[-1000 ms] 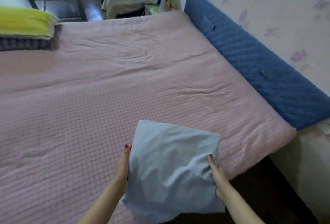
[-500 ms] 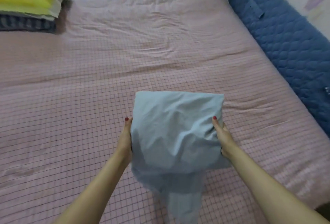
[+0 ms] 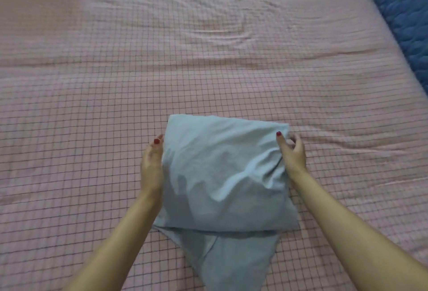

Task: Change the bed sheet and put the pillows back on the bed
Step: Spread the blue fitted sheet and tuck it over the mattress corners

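Folded sheet (image 3: 222, 175) lowered onto bed (image 3: 92, 105); right hand (image 3: 292, 151) grip loosening.

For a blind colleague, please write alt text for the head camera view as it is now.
Two hands hold a folded light blue sheet by its sides over a pink checked bed cover: the left hand lies along one edge, the right hand pinches the other. A loose corner hangs down. A blue quilted headboard borders the bed.
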